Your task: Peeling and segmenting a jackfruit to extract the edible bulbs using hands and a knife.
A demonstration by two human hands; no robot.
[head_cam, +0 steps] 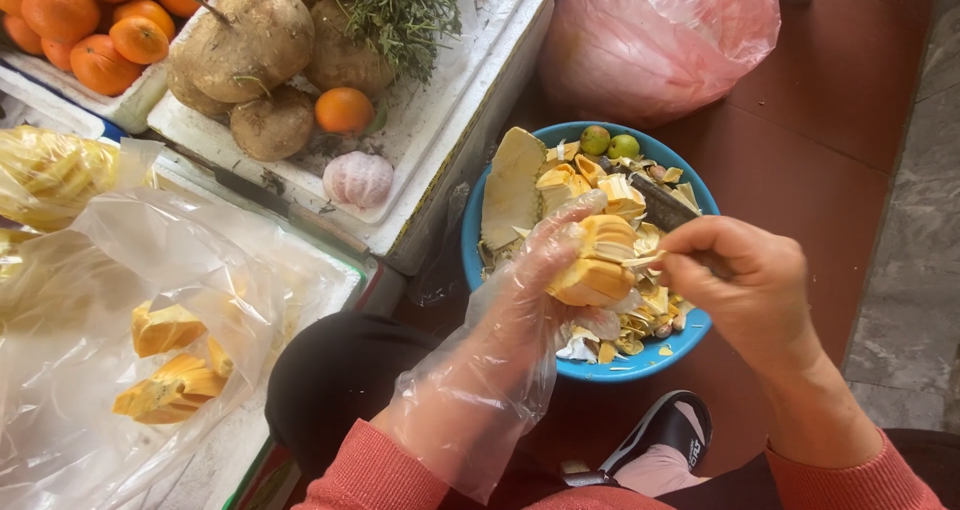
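foam box (470, 120) of roots at the top, clear bag (100, 300) with yellow pieces on the left, pink bag (660, 40) behind. over the blue bowl (470, 230), gloved left hand (530, 290) is closed round a jackfruit chunk (595, 265); bare right hand (745, 280) is clenched on a knife (665, 205), which could slip into that loose glove.

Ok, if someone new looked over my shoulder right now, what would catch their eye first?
Probably the yellow jackfruit piece at centre, gripped in the left hand, which wears a clear plastic glove, while the bare right hand works at it over a blue bowl of scraps. Next, the oranges at top left, and the pink plastic bag at the top.
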